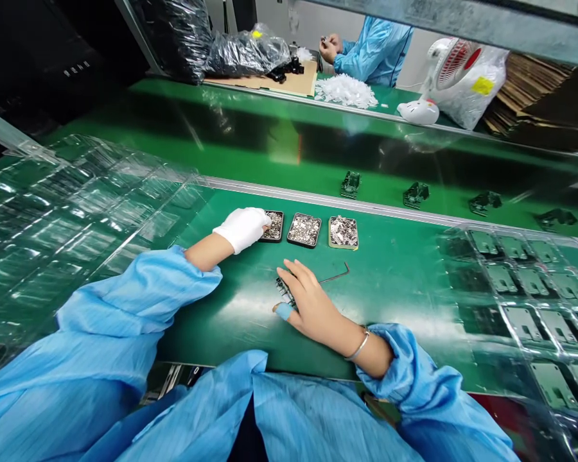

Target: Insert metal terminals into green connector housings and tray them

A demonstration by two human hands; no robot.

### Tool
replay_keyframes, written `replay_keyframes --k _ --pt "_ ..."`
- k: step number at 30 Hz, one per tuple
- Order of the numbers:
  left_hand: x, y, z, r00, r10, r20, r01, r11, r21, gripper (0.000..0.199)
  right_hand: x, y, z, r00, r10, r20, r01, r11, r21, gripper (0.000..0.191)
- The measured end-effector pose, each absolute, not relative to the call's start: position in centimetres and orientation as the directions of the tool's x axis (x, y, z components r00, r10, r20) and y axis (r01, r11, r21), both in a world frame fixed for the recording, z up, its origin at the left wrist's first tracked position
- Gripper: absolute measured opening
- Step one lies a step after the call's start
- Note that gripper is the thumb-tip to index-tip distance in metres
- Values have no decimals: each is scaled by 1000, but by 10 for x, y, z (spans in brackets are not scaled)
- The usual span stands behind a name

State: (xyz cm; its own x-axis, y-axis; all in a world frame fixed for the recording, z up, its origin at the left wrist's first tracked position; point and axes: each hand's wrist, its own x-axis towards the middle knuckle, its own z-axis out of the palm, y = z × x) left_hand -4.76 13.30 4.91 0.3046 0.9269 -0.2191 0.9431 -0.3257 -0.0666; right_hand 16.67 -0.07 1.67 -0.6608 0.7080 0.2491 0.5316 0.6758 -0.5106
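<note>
Green on the worktop [395,289], white on the glove [241,229], bright blue on the sleeves [125,289], silver on metal parts [304,229].

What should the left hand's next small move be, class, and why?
Probably, the gloved left hand should pick a small metal part from the leftmost tray and bring it toward the small assembly: its fingertips are already at that tray, and the bare right hand is at the assembly, partly covering it.

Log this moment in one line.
Left hand: gloved, at leftmost parts tray | Right hand: at small assembly | Bent rod: on table
</note>
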Motion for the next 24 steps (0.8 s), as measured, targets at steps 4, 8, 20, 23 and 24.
replay_keyframes --k 4,8,20,23,24 --pt "-47 133 50 335 911 -241 932 -359 -59 33 184 15 24 -784 576 231 398 752 -526 64" --pt "-45 137 50 317 912 -259 937 -344 -63 33 190 23 21 -819 533 212 425 812 -400 61" --pt "-43 138 51 290 933 -213 952 -304 -37 26 177 16 23 -524 807 271 610 578 -542 52" --pt "-54 128 52 231 973 9 954 -228 197 26 186 18 23 -651 710 269 469 655 -593 57" --pt "-58 123 52 178 981 75 909 -193 368 24 188 19 21 -681 688 251 464 670 -580 59"
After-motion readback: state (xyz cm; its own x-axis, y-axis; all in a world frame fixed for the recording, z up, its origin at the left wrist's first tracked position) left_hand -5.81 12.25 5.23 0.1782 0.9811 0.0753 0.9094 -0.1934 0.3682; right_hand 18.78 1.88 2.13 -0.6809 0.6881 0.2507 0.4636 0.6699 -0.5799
